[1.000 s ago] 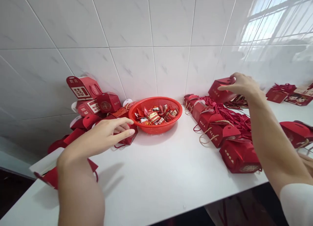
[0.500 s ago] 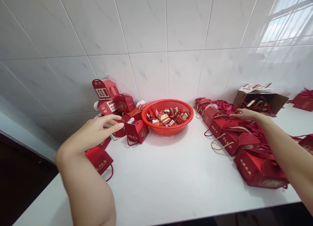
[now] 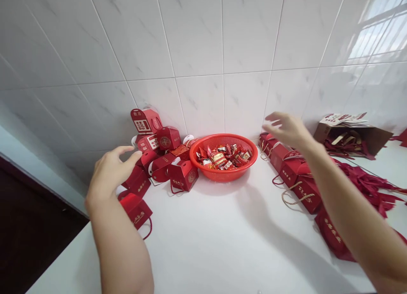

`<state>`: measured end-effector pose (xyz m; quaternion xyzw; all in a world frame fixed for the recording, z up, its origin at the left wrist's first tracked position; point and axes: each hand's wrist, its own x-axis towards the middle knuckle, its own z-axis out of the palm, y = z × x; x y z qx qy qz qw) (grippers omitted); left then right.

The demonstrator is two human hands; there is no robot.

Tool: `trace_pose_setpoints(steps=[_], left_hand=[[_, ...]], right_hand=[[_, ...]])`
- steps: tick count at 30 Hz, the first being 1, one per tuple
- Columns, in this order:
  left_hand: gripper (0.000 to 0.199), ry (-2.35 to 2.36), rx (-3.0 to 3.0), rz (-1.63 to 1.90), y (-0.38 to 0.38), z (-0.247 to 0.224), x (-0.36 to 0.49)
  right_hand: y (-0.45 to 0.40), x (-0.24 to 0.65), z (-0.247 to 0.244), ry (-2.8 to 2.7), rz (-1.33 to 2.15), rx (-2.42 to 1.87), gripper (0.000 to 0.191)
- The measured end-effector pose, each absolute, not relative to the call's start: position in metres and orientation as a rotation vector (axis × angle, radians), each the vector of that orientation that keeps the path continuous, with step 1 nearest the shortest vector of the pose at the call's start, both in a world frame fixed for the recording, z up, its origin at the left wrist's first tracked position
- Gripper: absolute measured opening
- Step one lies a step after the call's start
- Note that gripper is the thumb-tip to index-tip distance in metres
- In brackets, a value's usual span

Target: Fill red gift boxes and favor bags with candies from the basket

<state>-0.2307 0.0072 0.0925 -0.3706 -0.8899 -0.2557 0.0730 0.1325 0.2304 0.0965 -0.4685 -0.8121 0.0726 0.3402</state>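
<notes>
My left hand [image 3: 111,169] is over the left pile of red gift boxes [image 3: 182,175], thumb and fingers apart, holding nothing that I can see. Whether it touches the nearest box cannot be made out. My right hand [image 3: 288,130] hangs in the air above the far end of the right row of red gift boxes [image 3: 281,155], its fingers spread and nothing in them. Between the two hands stands a red plastic colander [image 3: 219,175], with wrapped sweets [image 3: 219,158] inside. Several boxes carry gold lettering and cord handles.
A cardboard box [image 3: 378,137] lies at the right with ribbons inside and printed cards [image 3: 345,119] on top. Dark red ribbons [image 3: 362,177] lie beside the right row. The white table [image 3: 216,239] meets a tiled wall [image 3: 203,103].
My right hand has lifted off the right row of boxes and moved left, towards the colander. The left hand has shifted slightly left and its thumb and fingers are wider apart.
</notes>
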Motion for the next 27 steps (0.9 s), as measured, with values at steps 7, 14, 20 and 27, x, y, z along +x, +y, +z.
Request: trace_pose_setpoints(steps=[7, 14, 20, 27], left_hand=[[0.040, -2.673, -1.289, -0.903, 0.029, 0.075, -0.237], [0.031, -2.635, -1.672, -0.869, 0.061, 0.051, -0.228], [0.023, -2.750, -1.768, -0.696, 0.077, 0.038, -0.223], [0.027, -2.940, -1.769, -0.657, 0.080, 0.031, -0.229]], right_hand=[[0.108, -0.004, 0.005, -2.491, 0.556, -0.887, 0.019], [0.043, -0.056, -0.084, -2.691, 0.537, -0.799, 0.021], [0.032, -0.057, -0.102, -2.776, 0.390, -0.701, 0.017], [0.013, -0.060, -0.113, -2.767, 0.191, -0.607, 0.016]])
